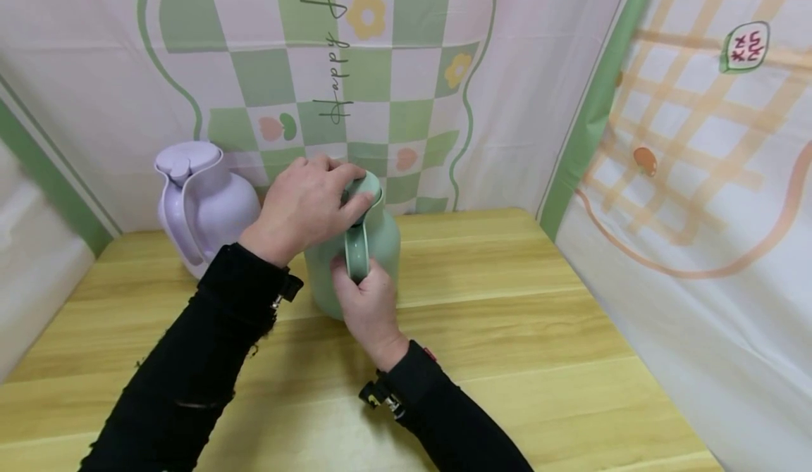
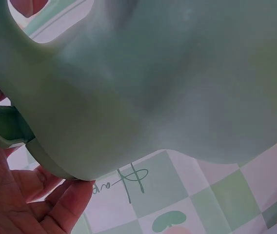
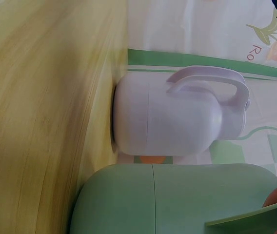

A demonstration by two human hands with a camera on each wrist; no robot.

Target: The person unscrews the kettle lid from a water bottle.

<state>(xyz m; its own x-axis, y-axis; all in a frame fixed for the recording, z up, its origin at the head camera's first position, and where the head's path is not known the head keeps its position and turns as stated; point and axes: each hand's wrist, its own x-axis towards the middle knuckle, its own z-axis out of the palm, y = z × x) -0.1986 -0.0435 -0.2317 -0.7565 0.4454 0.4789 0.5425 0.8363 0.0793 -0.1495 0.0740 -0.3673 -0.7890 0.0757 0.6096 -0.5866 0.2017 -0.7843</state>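
A green thermos jug (image 1: 385,246) stands upright on the table. My right hand (image 1: 371,306) grips its handle (image 1: 357,252), with the thumb along one side. At the top, my left hand (image 1: 301,208) holds the lid (image 1: 369,184), fingers over the far side and thumb on the near side. Seen from the left wrist, the fingers (image 2: 68,209) touch the lid's rim beside a raised green thumb lever (image 2: 4,127). In the right wrist view the jug's body (image 3: 128,200) fills the bottom, and only a bit of the hand shows at the edge.
To the left stands a lilac thermos jug (image 1: 225,208) of similar kind, its lid on. Both are on a wood-grain table (image 1: 507,359). Behind hangs a checkered cloth (image 1: 368,70); another printed cloth (image 1: 698,176) hangs along the right side.
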